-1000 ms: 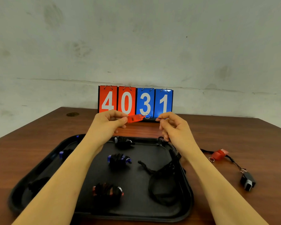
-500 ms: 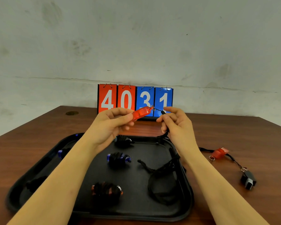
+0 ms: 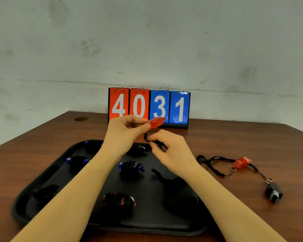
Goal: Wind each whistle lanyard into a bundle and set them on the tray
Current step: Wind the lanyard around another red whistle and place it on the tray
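My left hand [image 3: 128, 131] pinches a red whistle [image 3: 156, 122] above the far edge of the black tray [image 3: 47, 173]. Its black lanyard [image 3: 147, 138] drops from the whistle into my right hand [image 3: 170, 149], which pinches the cord just below and right of the whistle. The rest of that cord trails down into a loose heap [image 3: 178, 194] on the tray's right side. Several wound bundles lie on the tray, among them a blue one [image 3: 131, 169] in the middle and a red one [image 3: 119, 201] near the front.
On the table to the right of the tray lie an unwound red whistle [image 3: 241, 162] and a black whistle [image 3: 274, 192] with tangled cords. A flip scoreboard [image 3: 149, 107] reading 4031 stands at the back against the wall.
My right hand has dropped below the whistle and moved left, bringing the cord under it. My left hand has tilted the whistle's free end upward.
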`<state>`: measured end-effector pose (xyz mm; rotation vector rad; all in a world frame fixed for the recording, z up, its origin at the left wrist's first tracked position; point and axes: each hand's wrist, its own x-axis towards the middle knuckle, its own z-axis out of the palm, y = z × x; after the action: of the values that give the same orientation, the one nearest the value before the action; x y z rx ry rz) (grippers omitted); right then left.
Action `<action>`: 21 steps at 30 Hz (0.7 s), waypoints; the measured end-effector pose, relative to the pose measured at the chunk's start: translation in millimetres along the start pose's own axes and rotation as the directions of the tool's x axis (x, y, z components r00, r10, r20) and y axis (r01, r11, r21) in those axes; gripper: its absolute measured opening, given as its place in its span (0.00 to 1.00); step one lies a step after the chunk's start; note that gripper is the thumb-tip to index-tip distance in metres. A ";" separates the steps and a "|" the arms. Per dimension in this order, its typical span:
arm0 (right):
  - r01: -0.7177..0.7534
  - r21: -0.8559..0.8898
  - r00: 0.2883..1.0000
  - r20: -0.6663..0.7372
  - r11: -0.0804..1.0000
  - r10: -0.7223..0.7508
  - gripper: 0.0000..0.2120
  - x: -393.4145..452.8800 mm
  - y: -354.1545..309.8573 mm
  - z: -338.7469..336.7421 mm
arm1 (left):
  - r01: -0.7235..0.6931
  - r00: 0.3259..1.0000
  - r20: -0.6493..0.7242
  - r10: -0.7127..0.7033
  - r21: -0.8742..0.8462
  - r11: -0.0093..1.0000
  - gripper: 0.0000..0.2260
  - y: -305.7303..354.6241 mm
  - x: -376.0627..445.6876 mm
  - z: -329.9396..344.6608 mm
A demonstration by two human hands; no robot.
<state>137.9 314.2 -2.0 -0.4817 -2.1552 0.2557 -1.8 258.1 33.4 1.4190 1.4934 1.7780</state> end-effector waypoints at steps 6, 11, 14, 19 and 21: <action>0.170 -0.180 0.970 -0.142 0.969 -0.197 0.10 3.3 2.1 -9.2 | -0.058 0.998 0.034 0.054 0.152 0.987 0.06 0.0 -0.4 -2.4; 0.127 -0.248 0.949 -0.251 0.960 -0.190 0.10 6.2 4.6 -13.8 | -0.143 0.980 0.164 0.115 0.170 0.975 0.10 1.7 -7.1 0.7; 0.074 -0.178 0.958 -0.262 0.981 -0.119 0.10 5.1 4.7 -15.8 | -0.156 0.971 0.207 0.119 0.170 0.973 0.11 1.8 -6.9 2.2; -0.011 -0.048 0.964 -0.266 0.999 -0.002 0.07 4.6 -0.6 -20.7 | -0.144 0.970 0.222 0.104 0.175 0.974 0.08 0.1 -4.7 1.3; -0.085 0.052 0.971 -0.220 0.995 0.094 0.06 4.0 -3.2 -21.9 | -0.137 0.968 0.231 0.099 0.154 0.979 0.09 -0.9 -5.0 0.3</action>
<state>152.8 313.2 14.8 -0.5571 -1.9091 0.2834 0.2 254.5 30.5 1.7615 1.4957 1.5272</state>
